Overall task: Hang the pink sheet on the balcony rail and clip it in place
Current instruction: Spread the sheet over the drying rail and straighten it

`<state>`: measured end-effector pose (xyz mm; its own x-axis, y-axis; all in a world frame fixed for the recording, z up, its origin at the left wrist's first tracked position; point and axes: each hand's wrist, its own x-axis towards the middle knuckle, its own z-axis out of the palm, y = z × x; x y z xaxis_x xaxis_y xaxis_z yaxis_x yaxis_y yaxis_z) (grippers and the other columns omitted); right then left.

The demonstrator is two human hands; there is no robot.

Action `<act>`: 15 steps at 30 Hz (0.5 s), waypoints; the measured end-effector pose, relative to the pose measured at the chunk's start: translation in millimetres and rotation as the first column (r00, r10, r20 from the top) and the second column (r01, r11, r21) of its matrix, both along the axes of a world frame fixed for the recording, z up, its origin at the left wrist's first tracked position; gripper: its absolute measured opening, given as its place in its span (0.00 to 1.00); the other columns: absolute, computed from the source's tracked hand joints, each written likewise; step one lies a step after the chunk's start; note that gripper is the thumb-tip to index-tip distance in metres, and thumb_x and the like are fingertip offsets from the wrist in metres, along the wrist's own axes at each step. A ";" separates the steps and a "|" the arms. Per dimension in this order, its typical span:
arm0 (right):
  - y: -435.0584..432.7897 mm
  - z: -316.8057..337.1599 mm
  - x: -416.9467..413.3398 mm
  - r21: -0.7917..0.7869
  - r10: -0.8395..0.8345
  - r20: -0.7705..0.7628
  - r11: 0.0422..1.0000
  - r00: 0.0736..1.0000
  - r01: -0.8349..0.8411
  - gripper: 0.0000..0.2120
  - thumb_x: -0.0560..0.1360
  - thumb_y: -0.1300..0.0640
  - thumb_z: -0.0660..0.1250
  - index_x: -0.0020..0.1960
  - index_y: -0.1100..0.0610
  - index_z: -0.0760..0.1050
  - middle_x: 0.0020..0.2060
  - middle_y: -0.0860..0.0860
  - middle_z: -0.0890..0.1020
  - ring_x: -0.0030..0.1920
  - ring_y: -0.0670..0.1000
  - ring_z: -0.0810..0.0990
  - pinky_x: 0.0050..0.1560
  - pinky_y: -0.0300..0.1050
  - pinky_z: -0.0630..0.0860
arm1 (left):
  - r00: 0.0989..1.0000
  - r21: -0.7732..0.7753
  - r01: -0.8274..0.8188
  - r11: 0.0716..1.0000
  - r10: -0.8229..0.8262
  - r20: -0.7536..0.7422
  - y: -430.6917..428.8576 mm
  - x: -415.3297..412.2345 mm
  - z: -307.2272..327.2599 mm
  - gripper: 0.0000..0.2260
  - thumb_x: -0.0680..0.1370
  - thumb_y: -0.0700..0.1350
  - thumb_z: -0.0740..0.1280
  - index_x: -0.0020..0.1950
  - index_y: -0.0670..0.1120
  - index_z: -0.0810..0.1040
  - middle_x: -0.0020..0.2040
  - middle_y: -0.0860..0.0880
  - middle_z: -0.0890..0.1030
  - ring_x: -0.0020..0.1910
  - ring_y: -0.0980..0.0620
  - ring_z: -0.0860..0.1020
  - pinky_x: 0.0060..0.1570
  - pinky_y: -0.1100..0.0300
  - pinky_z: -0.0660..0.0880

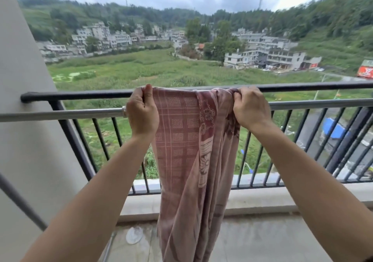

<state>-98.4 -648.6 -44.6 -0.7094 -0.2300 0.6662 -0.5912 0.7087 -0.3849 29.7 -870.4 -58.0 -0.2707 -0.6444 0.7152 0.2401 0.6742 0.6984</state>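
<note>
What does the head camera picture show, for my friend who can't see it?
The left hand and right hand grip the top edge of a pink sheet, held up at a black balcony rail, with the rest hanging down. A silver pole runs just below the rail; beyond are green fields, houses and hills.

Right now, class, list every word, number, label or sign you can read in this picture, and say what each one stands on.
No text here can be read.
The red billboard at the right edge: white marks, too blurred to read.
The small red sign on a distant building: too small to read.
The pink sheet: checks and flower patterns only, no words.
</note>
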 end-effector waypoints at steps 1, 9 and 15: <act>-1.1 -0.1 1.1 0.032 0.003 0.006 0.999 1.000 -0.003 0.16 0.83 0.54 0.55 0.56 0.62 0.78 0.55 0.61 0.79 0.54 0.64 0.78 0.50 0.53 0.74 | 1.000 0.020 -0.007 1.000 0.006 0.020 -2.4 0.4 -1.5 0.18 0.82 0.49 0.62 0.32 0.53 0.65 0.26 0.55 0.67 0.23 0.59 0.63 0.25 0.64 0.58; 54.0 -6.1 -33.2 -0.009 -0.308 0.182 0.949 0.934 0.315 0.13 0.78 0.64 0.55 0.58 0.67 0.73 0.56 0.67 0.76 0.56 0.68 0.77 0.54 0.58 0.74 | 0.881 0.484 -0.466 0.741 0.441 0.173 -113.0 57.9 1.4 0.19 0.83 0.49 0.56 0.57 0.35 0.78 0.57 0.36 0.81 0.55 0.41 0.78 0.52 0.56 0.68; -0.8 1.0 -16.2 -0.048 -0.191 -0.038 0.981 0.981 0.189 0.20 0.76 0.57 0.60 0.68 0.58 0.71 0.62 0.60 0.72 0.63 0.62 0.70 0.63 0.60 0.68 | 0.957 0.419 -0.289 0.861 0.251 0.145 -115.1 69.5 -22.6 0.11 0.80 0.50 0.61 0.43 0.46 0.77 0.43 0.49 0.79 0.40 0.54 0.75 0.45 0.56 0.74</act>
<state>-114.5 -649.4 -43.6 -0.7085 -0.0635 0.7028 -0.4635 0.7929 -0.3956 99.2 -985.4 -80.6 -0.0870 -0.9392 0.3321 0.0210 0.3316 0.9432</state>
